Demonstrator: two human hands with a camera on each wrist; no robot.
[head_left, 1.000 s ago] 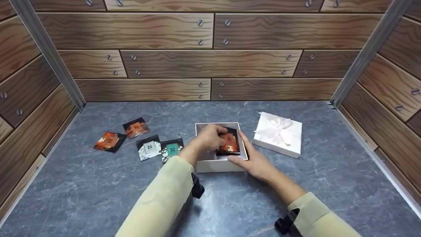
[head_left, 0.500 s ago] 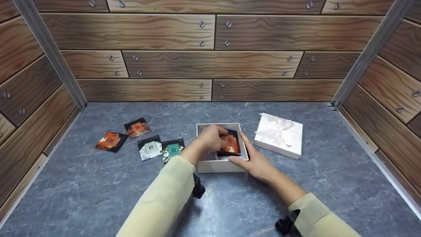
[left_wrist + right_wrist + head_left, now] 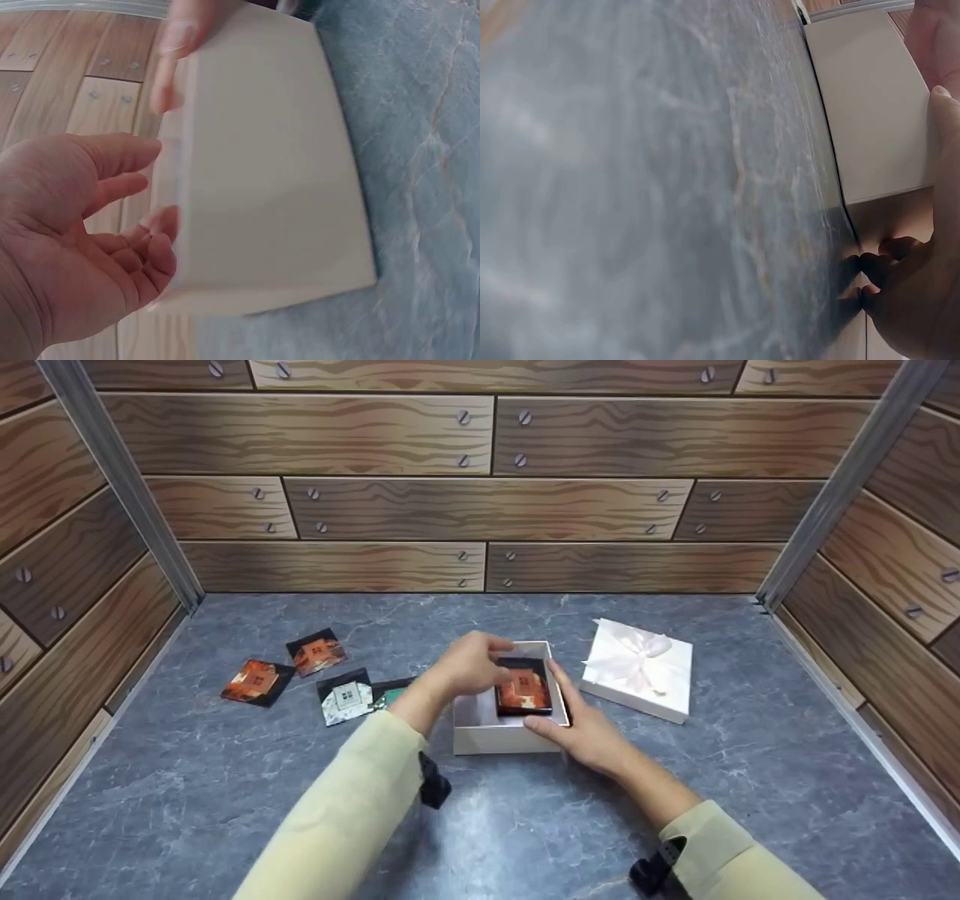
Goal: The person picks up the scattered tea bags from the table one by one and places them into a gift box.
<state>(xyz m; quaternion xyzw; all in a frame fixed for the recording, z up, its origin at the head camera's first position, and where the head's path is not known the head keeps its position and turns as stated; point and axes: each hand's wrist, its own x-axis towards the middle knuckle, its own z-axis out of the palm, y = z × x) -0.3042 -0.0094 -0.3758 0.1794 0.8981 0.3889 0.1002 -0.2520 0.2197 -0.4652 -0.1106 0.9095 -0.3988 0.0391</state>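
An open white box (image 3: pixel 506 740) stands on the table, with a black and orange square packet (image 3: pixel 523 691) lying in its right side. My left hand (image 3: pixel 466 667) hovers over the box's left part; in the left wrist view its fingers (image 3: pixel 120 161) are loosely bent with nothing between them. My right hand (image 3: pixel 592 735) holds the box at its right front corner, thumb on the front rim and fingers along the right wall. In the right wrist view the box wall (image 3: pixel 870 105) shows beside the thumb. Whether more packets lie beneath the visible one is hidden.
Left of the box lie two orange packets (image 3: pixel 257 682) (image 3: pixel 316 652), a white-patterned packet (image 3: pixel 346 697) and a green one (image 3: pixel 390 697), partly behind my left forearm. A white lid (image 3: pixel 637 671) with a pale ribbon bow sits at the right. Wood-patterned walls (image 3: pixel 480 510) enclose the table (image 3: pixel 517 825).
My left hand has come off the packet in the box and shifted up and left, leaving the packet flat and more visible. The right hand keeps its hold on the box.
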